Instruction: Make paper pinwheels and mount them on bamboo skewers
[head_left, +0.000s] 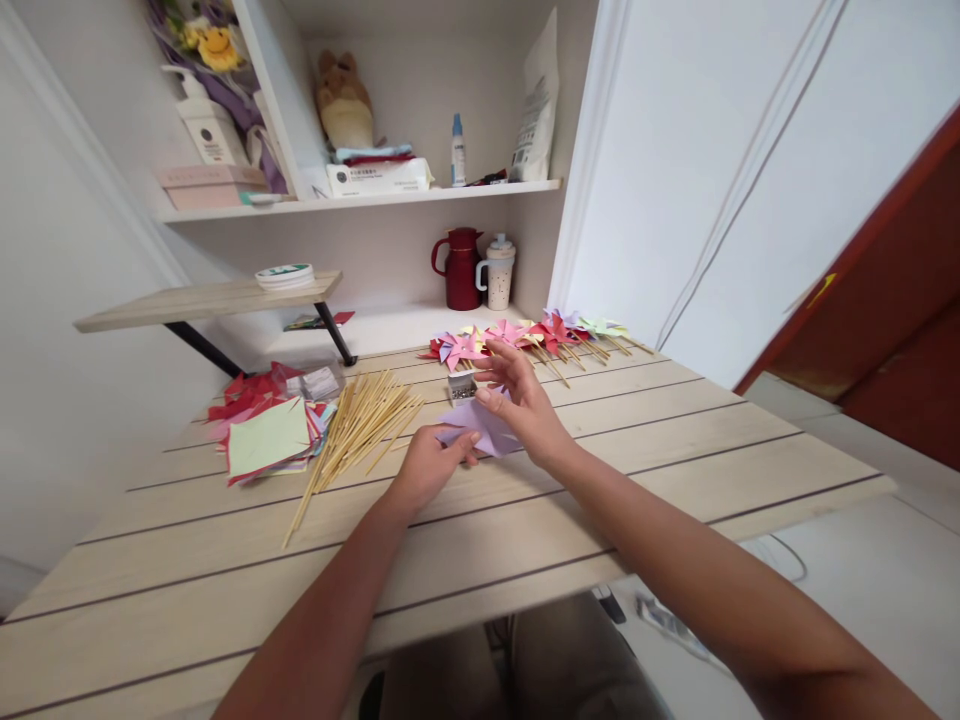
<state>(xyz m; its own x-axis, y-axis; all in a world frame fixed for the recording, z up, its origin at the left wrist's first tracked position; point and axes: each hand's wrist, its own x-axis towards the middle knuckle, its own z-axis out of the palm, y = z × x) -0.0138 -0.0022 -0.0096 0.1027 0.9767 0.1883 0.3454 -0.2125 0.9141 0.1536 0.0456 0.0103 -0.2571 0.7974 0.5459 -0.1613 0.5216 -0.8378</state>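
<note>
Thin lilac paper sheet, pinched now at its left end, broad face up, over the pale slatted tabletop

I hold smooth, matt lilac paper. At its nine o'clock, bare wooden sticks; at one, matt paper pinwheels; at twelve, a satiny thermos jug. My tabletop looks like matt wood.

Readable text: none | white box, pump bottle, blue-capped bottle: print blurred

The left hand, right hand and forearms are bare, the trousers greyish-brown.
</note>
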